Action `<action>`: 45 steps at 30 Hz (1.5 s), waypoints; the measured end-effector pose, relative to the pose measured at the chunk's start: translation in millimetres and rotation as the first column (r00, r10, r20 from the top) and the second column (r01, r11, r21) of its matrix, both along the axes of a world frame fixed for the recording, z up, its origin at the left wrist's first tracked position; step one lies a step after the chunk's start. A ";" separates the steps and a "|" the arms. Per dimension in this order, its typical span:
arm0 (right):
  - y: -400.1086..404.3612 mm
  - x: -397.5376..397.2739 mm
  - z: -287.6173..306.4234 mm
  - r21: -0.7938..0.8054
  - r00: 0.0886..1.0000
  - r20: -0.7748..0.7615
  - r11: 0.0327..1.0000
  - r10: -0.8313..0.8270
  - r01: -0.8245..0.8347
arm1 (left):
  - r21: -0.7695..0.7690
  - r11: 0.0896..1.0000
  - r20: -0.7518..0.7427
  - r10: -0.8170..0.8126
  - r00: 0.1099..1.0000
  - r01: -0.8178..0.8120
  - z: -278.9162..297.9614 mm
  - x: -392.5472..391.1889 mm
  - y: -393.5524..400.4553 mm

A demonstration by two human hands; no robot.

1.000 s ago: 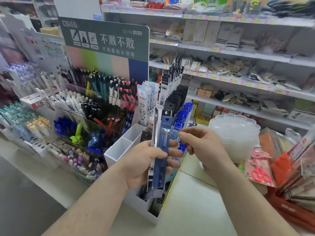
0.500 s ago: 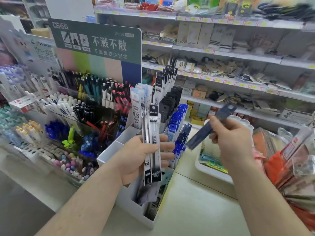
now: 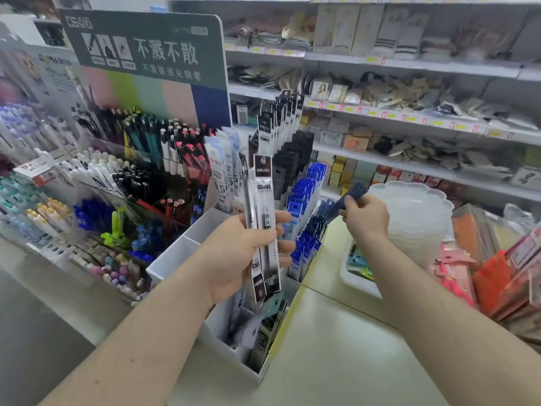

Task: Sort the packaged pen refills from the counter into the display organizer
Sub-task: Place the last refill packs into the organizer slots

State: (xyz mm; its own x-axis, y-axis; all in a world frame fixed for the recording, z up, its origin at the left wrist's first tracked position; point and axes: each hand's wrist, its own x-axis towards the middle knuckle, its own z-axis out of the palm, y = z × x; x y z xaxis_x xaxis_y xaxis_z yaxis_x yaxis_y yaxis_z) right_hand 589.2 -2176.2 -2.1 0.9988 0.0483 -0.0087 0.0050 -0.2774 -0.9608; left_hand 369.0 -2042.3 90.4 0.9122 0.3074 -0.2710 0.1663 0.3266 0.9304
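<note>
The right hand (image 3: 366, 219) is now carrying the dark blue refill pack (image 3: 349, 197), pinched, down toward the blue row of the white organizer (image 3: 187, 250). The left hand (image 3: 243, 253) is still gripping the black-topped packs (image 3: 263, 218) upright above the tabletop (image 3: 336, 361), awaiting sorting.

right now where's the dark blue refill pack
Head view, right of centre: pinched in the right hand, the dark blue pack angles toward the organizer.

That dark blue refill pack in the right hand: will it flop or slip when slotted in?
The dark blue refill pack looks long, thin and flat, so probably light and somewhat bendy. The right hand pinches only its upper end, so the free tip may wobble. Its wrapper seems glossy, so possibly slippery.
</note>
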 end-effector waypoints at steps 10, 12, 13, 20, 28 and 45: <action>18.1 27.3 -60.9 -0.452 0.938 -0.196 0.822 0.287 -0.346 | 0.041 0.999 -0.001 0.010 1.000 -0.010 1.0 -4.2 -8.2; 21.7 28.1 -63.2 -0.498 0.936 -0.198 0.793 0.291 -0.352 | 0.053 0.998 0.001 0.020 1.000 -0.020 0.0 -7.2 -9.3; 23.5 28.4 -63.5 -0.512 0.937 -0.198 0.785 0.289 -0.350 | 0.060 0.998 -0.001 0.026 1.000 -0.026 -0.5 -8.6 -9.7; 19.2 27.3 -60.2 -0.515 0.927 -0.204 0.771 0.313 -0.374 | 0.012 0.999 0.009 0.030 1.000 -0.030 -2.1 -17.5 -11.7; -4.9 2.5 -9.1 -0.431 0.964 -0.056 0.865 0.260 -0.258 | -0.020 0.999 0.017 -0.027 0.999 0.027 -6.4 -19.6 -15.6; -38.6 -142.8 107.1 0.399 0.965 0.032 0.882 0.262 -0.252 | -0.063 0.973 -0.114 -0.226 0.967 0.220 -5.4 -19.1 -15.6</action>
